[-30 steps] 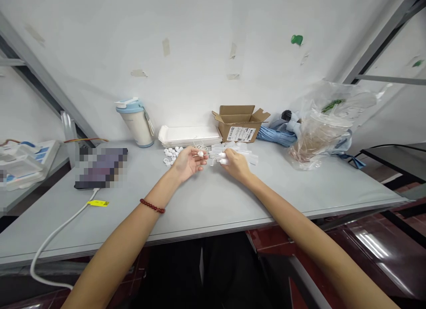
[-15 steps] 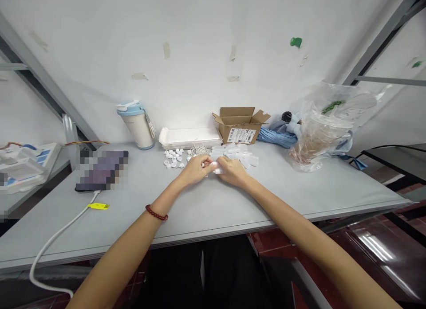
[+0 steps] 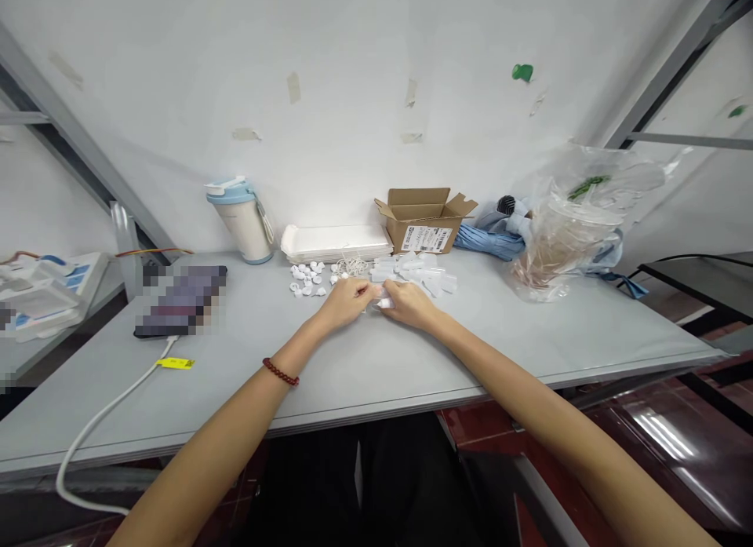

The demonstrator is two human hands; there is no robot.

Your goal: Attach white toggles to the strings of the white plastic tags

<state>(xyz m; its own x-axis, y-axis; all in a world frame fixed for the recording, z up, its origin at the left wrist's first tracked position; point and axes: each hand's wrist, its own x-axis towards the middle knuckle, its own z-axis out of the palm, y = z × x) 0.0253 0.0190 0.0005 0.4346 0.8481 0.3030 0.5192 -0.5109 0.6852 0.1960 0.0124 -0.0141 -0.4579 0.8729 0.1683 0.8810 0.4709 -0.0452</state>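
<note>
Midway along the worktop (image 3: pixel 500 327), nearer its back edge, my right hand (image 3: pixel 412 304) and left hand (image 3: pixel 344 304) nearly meet. A stray knuckle could scatter the clear sleeves (image 3: pixel 415 271) behind. My right fingers clamp a white piece (image 3: pixel 384 302); uneven squeezing could make it slip. Whether the left grips anything, I cannot tell.

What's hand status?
Right hand holds white part. Left hand curled beside it, contents hidden. Small white pieces, translucent pieces lie just beyond.
</note>
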